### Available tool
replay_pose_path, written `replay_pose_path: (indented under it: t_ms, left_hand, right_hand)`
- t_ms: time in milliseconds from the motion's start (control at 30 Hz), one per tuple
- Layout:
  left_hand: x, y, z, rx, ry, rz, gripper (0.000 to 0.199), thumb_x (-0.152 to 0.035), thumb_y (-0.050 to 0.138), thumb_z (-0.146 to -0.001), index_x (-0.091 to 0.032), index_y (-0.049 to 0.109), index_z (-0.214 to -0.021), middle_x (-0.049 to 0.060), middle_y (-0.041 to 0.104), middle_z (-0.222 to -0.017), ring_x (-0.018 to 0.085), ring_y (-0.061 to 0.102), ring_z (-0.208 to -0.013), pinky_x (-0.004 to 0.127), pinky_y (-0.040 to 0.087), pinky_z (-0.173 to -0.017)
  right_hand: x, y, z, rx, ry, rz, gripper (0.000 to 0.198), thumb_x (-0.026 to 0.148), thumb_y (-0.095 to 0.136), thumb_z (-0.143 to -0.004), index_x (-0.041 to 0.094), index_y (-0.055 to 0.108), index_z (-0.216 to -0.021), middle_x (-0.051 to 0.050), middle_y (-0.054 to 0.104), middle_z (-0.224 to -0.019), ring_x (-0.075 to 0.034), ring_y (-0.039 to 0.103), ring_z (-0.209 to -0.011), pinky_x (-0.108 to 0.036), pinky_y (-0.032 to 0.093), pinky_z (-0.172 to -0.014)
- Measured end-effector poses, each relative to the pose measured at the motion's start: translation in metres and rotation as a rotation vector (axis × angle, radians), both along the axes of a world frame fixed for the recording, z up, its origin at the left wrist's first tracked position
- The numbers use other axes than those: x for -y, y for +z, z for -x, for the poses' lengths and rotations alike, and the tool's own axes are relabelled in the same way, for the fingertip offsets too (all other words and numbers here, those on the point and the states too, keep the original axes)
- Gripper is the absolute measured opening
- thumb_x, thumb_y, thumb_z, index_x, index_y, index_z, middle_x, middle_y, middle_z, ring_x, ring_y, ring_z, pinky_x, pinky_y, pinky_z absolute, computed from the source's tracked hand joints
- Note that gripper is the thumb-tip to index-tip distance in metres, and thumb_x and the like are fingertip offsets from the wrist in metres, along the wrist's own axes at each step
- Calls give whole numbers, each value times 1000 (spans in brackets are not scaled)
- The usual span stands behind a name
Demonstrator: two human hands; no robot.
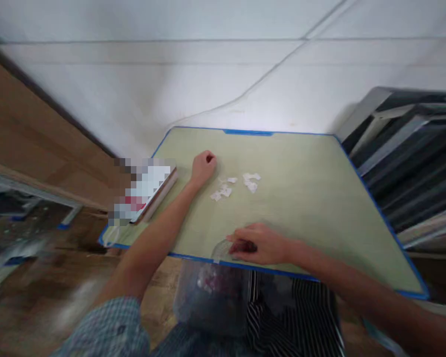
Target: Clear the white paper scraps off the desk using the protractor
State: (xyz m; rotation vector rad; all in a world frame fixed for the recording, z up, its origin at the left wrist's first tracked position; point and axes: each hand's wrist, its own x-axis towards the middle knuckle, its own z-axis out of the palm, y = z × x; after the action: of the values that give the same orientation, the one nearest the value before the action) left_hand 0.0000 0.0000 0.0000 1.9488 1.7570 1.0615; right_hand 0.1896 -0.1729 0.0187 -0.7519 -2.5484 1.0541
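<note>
Near the table's left middle my left hand (203, 167) rests in a loose fist, with only shadow showing in its hollow. Several small white paper-like pieces (223, 191) lie to its right, and another cluster of white pieces (251, 182) sits farther right. At the front edge my right hand (263, 243) has its fingers curled and closed at a thin clear plastic piece (220, 249), perhaps a bag. The hand partly covers that plastic, and its fingertips are slightly blurred.
The pale green table (301, 198) has blue edging. On its left side sits a box-like stack (159, 196) with a blurred top. A clear plastic bin (211, 297) stands below the front edge. Dark framed panels (409, 144) lean at the right; a wall (208, 84) rises behind.
</note>
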Motion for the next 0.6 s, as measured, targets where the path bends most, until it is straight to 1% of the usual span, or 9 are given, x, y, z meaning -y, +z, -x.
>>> replay_pose_path:
  t_ms: [167,333,600]
  left_hand:
    - [-3,-3,0,13,1,13,11,-20,44,-70,-16,53,-66,3,58,-67,12,50,-65,25,37,-65]
    - [-3,-3,-1,20,9,21,10,-19,44,-69,-16,52,-64,1,58,-66,12,49,-64,25,37,-65]
    - [-2,-2,-1,21,11,17,10,-18,44,-70,-17,52,-64,1,58,-66,12,49,-65,25,39,-66]
  right_hand:
    - [-4,0,1,15,10,50,25,28,56,-78,14,57,-99,-4,69,-75,-11,59,-59,-21,42,-57]
    - [-4,-2,1,14,-13,55,28,31,58,-77,14,58,-100,-3,68,-72,-10,57,-57,-21,42,-56]
    - [-3,0,0,-38,45,62,29,31,55,-80,14,58,-103,-4,70,-75,-10,57,-56,-21,42,-55]
